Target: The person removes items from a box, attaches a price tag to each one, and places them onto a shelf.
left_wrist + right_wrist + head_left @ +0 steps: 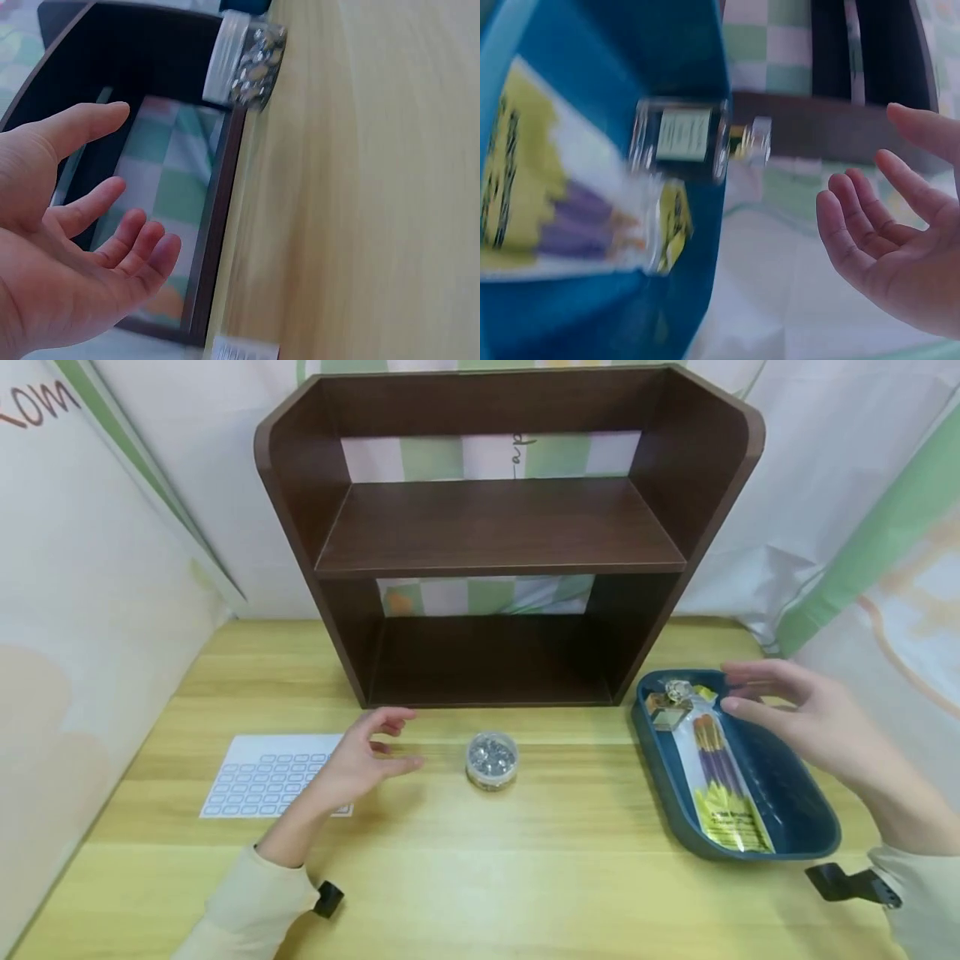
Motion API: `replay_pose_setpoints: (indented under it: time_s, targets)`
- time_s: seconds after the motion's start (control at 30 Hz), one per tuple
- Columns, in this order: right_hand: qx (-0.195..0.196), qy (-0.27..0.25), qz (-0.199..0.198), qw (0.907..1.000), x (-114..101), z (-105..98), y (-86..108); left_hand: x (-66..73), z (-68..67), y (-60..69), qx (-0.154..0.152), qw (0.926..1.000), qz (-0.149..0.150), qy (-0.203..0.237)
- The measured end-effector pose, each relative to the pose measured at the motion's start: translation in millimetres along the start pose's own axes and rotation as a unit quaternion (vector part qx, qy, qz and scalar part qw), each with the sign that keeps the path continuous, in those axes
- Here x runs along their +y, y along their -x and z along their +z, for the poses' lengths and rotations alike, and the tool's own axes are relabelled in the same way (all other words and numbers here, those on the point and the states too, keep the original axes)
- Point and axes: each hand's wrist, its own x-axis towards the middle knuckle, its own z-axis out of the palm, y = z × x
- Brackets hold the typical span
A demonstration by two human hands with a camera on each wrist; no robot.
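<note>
My left hand (362, 766) hovers with loosely bent fingers, holding nothing, between a printed label sheet (258, 777) and a round clear tub (492, 760) of small shiny pieces. In the left wrist view the tub (247, 64) stands apart from the fingertips. Over the far right side of a blue basket (678, 827) hangs my right hand (813, 718), its fingers spread and grasping nothing. Inside that basket lie a clear packet of purple-handled brushes (716, 768) and a glass bottle (666, 710) with a faceted stopper. The right wrist view shows a pale label on the bottle (682, 139).
A dark brown two-tier shelf (495, 527) stands at the back of the wooden table (480, 893). Printed curtains (97, 568) hang behind it and along both sides.
</note>
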Motion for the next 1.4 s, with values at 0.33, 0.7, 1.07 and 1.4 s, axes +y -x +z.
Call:
replay_pose_setpoints:
  time_s: [0.33,0.7,1.07,1.4]
  targets:
    - [-0.016,-0.065,-0.046,0.9967,-45,37,-7.5,-9.9,-41.5,19.7,0.047,0.9977,-0.043,-0.023]
    - [-0.070,-0.112,-0.092,0.9870,-76,84,-17.2,-21.3,-80.5,46.5,0.100,0.9897,-0.078,-0.066]
    - [-0.136,-0.208,-0.105,0.9628,-99,147,-28.7,-32.0,-123.2,70.4,0.097,0.9842,-0.115,-0.094]
    - [-0.177,-0.235,-0.116,0.9488,-118,178,-40.3,-40.0,-150.9,83.4,0.069,0.9797,-0.150,-0.113]
